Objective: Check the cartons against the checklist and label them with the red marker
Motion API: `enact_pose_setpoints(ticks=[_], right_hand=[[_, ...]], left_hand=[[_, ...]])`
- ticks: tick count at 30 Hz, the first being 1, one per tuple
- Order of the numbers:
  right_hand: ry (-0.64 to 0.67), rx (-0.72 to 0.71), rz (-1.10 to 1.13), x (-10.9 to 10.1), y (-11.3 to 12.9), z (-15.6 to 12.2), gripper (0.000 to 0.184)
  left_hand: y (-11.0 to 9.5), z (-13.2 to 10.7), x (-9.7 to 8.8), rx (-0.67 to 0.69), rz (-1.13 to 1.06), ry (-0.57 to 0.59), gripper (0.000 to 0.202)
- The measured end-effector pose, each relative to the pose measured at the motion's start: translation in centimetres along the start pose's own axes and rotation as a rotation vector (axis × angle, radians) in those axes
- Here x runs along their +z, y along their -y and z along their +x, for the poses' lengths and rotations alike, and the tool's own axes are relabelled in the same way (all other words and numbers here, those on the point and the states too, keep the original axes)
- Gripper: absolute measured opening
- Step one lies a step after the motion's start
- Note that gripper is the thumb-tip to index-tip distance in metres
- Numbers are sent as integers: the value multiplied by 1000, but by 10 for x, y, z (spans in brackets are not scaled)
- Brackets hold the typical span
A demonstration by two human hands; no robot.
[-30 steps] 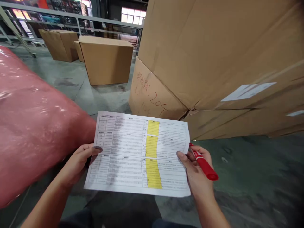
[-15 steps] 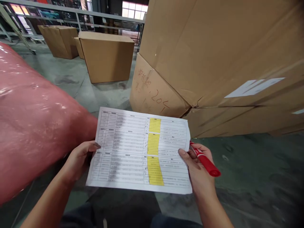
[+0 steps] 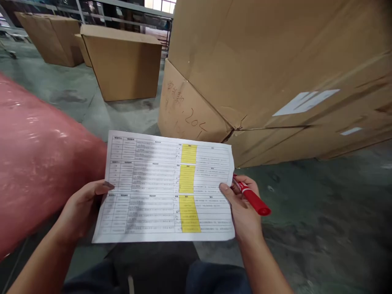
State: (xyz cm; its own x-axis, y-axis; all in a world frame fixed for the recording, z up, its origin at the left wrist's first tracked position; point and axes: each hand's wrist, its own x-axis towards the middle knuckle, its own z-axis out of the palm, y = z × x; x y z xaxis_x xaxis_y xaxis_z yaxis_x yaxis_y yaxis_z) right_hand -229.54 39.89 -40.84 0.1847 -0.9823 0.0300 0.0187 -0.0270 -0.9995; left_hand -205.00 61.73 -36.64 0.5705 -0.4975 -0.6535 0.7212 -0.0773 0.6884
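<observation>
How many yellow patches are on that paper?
3, in one column on the paper: a top patch, a middle patch below it, and a bottom patch, the tallest. Any on the back would be hidden.

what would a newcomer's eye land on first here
Probably the printed sheet, its yellow blocks standing out, held between left hand and right hand at lower center. Next, perhaps, the red marker in the right hand, then the glossy pink bundle along the left edge.

Scuffed grey-green floor (image 3: 306, 208) beneath a marked cardboard box (image 3: 180, 116) and plain cartons (image 3: 125, 69) farther back
</observation>
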Motion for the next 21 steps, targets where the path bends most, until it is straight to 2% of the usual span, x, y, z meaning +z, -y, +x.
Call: enact_pose_setpoints(ticks=[4,8,12,21], right_hand=[[6,-8,22,1,6,-4,55],[-3,-9,29,0,7,-6,56],[-22,11,15,-1,7,-5,58],[-56,-16,-4,4,11,-6,59]], left_hand=[[2,2,-3,-18,-6,84,14],[2,2,-5,-34,1,103,10],[3,4,-4,-32,10,115,15],[3,5,-3,67,135,127,15]])
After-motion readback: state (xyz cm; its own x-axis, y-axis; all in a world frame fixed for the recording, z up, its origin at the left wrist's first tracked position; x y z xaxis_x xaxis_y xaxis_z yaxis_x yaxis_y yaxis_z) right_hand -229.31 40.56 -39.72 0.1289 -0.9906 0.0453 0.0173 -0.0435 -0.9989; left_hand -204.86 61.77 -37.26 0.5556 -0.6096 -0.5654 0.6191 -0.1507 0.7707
